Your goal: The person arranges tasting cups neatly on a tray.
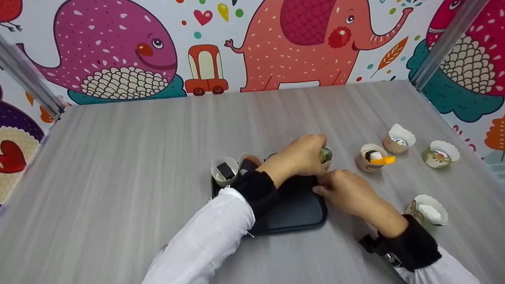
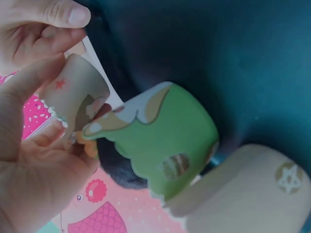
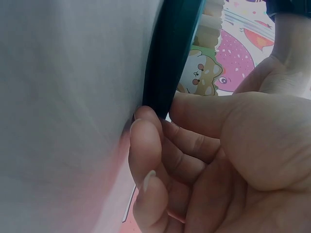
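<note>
A dark rectangular tray (image 1: 295, 214) lies on the table. My left hand (image 1: 299, 155) reaches across it and holds a paper cup (image 1: 328, 159) with something green inside, at the far right corner. In the left wrist view, the fingers curl around that pale paper cup (image 2: 80, 90), beside a green paper cup (image 2: 165, 136) and a beige one (image 2: 252, 194). My right hand (image 1: 348, 191) is at the tray's right side. In the right wrist view, its thumb and fingertips (image 3: 146, 145) pinch the tray's edge (image 3: 170, 53).
At the tray's far left stand a cup with a black block (image 1: 225, 170) and a cup with an orange-brown piece (image 1: 249, 159). To the right are cups with sushi-like pieces (image 1: 372, 158), (image 1: 398, 139), (image 1: 440, 154) and a white piece (image 1: 427, 210). Printed panels (image 1: 209, 38) border the table.
</note>
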### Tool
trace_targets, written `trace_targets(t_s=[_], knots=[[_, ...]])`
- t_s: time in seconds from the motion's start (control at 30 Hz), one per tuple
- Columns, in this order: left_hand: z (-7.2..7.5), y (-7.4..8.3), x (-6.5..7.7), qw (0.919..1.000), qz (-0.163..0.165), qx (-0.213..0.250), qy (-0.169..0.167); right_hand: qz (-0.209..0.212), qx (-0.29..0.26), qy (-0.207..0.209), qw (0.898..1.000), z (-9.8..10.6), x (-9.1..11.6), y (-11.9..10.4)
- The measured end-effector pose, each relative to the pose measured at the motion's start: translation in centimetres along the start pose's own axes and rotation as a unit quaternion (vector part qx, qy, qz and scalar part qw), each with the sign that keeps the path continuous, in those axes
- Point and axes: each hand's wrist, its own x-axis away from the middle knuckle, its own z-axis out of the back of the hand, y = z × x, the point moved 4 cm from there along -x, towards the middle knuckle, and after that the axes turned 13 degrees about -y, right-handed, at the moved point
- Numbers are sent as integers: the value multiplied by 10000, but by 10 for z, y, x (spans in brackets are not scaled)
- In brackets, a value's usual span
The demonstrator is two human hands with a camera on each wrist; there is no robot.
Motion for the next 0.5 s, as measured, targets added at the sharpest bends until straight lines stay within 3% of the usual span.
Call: trace_targets(t_s=[0.3, 0.5], knots=[[0, -1, 1, 9999, -12, 120, -113, -44, 31, -19, 10000, 0, 0, 1], [4, 1, 1, 9992, -225, 259, 192, -143, 29, -63, 9999, 0, 1, 1]])
